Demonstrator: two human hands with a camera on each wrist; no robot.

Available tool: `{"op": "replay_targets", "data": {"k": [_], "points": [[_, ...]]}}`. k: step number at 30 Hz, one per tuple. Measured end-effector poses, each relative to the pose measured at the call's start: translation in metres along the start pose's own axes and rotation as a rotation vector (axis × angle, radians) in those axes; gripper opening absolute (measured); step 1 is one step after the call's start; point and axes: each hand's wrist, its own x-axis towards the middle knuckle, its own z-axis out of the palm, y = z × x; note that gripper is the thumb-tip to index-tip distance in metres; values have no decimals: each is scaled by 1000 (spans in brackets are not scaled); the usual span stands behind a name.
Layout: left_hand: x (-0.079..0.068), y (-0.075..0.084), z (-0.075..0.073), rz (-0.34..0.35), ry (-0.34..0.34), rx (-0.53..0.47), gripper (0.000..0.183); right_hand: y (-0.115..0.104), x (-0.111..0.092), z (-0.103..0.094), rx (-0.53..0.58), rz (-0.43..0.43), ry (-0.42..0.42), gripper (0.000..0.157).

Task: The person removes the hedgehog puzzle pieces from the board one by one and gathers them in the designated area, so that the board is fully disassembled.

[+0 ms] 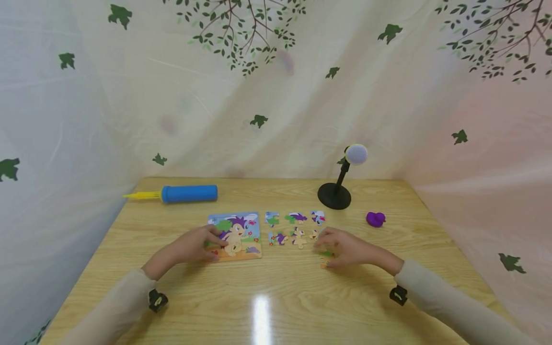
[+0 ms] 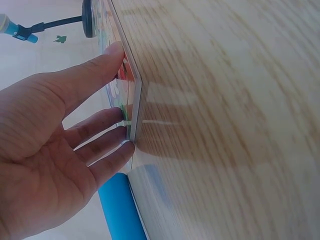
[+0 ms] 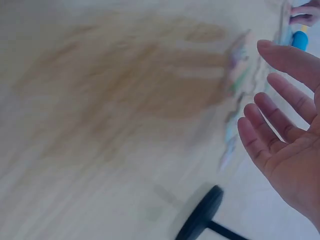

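My left hand rests at the left side of a square picture board that shows a purple and cream cartoon hedgehog. In the left wrist view, the thumb and fingers are extended against its near corner. Right of the board lie several jigsaw pieces, among them a cream one, a purple and green one and a blue and green one. My right hand is over the right-hand pieces and partly hides them. Its fingers are spread and loosely bent, with nothing between them in the right wrist view.
A blue hand pump with a yellow nozzle lies at the back left. Toward the back right stands a microphone-like object on a round black base. A small purple toy sits farther right. Behind the wooden table hangs a leaf-printed cloth.
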Motion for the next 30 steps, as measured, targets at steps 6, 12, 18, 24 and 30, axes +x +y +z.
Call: {"op": "replay_targets", "data": {"k": [6, 12, 18, 24, 30], "points": [[0, -1, -1, -33, -2, -12, 37, -20, 34, 1, 49, -24, 22, 41], [1, -3, 0, -21, 15, -6, 37, -51, 79, 14, 103, -63, 40, 44], [0, -4, 1, -15, 22, -11, 37, -78, 122, 41, 88, -107, 10, 40], [1, -4, 0, 8, 24, -6, 37, -94, 152, 61, -18, -120, -26, 42], [2, -5, 0, 12, 28, -14, 36, -100, 167, 71, -58, -59, -47, 49]]}}
